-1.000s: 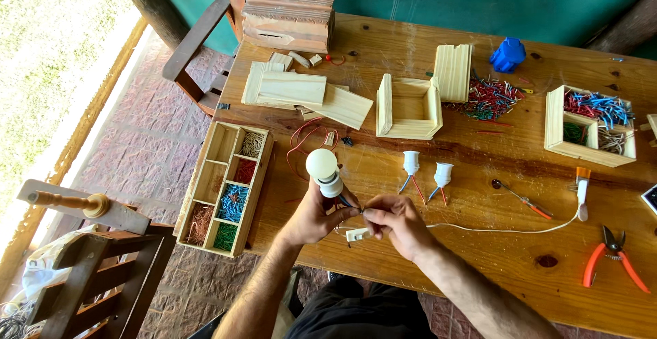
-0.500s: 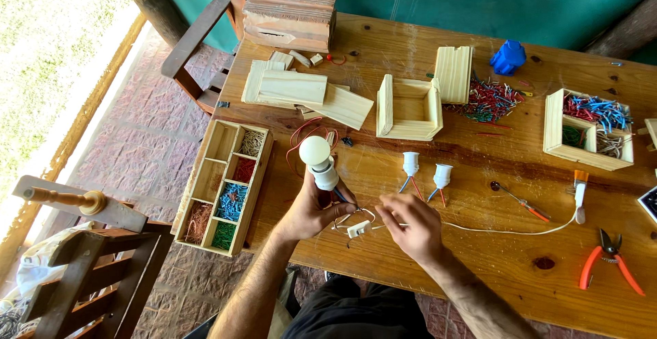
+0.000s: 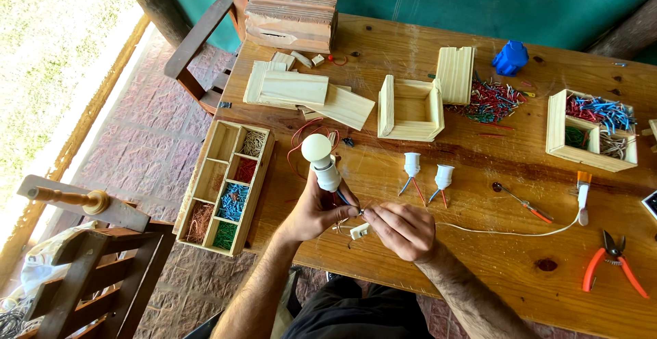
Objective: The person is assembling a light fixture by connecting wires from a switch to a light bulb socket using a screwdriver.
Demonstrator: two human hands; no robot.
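My left hand (image 3: 312,211) grips a white light bulb in its socket (image 3: 321,162), held upright near the table's front edge. Thin wires run from the socket down to a small white switch (image 3: 359,230). My right hand (image 3: 405,230) pinches that switch and the wire ends beside it. A white cable (image 3: 506,231) trails from the switch to the right across the wooden table (image 3: 479,270).
A compartment tray of coloured wire pieces (image 3: 229,186) sits at the left edge. Two spare white sockets (image 3: 428,173), a screwdriver (image 3: 523,203), orange pliers (image 3: 614,268), open wooden boxes (image 3: 409,107), wood panels (image 3: 304,93) and a loose wire pile (image 3: 489,99) lie further back. Chairs stand to the left.
My right hand pulled a little away to the right and has come back to the switch. The bulb has shifted slightly in my left hand.
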